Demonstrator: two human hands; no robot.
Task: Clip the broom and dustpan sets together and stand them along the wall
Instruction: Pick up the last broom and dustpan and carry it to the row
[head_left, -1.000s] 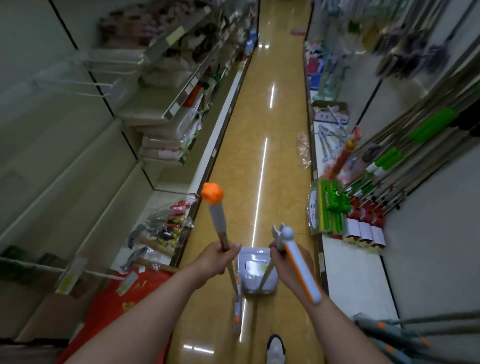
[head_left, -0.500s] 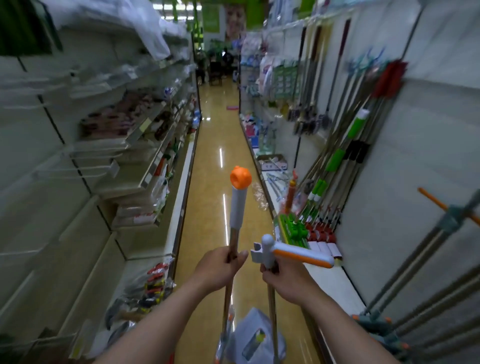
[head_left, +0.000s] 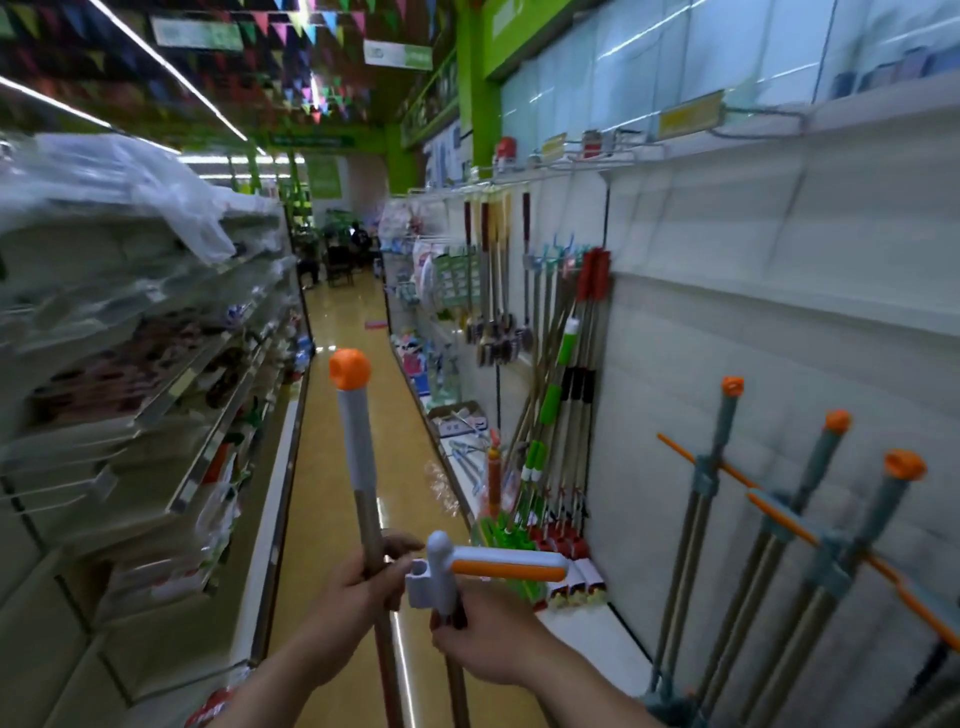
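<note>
both hands (head_left: 358, 597) fisted round upright handles (head_left: 356, 457).

Only the person's two forearms and hands show, both rising from the bottom edge of the view. The left hand (head_left: 358, 597) and the right hand (head_left: 483, 644) are bare: no gloves, and no rings that can be made out on the fingers that show. Both forearms are uncovered as far down as the frame reaches, with no sleeve hem or cuff in view. No watch, band or bracelet shows at either wrist. The fingernails look short and plain, though the picture is too soft to be sure. Nothing else of the body or clothing is in view.
</note>
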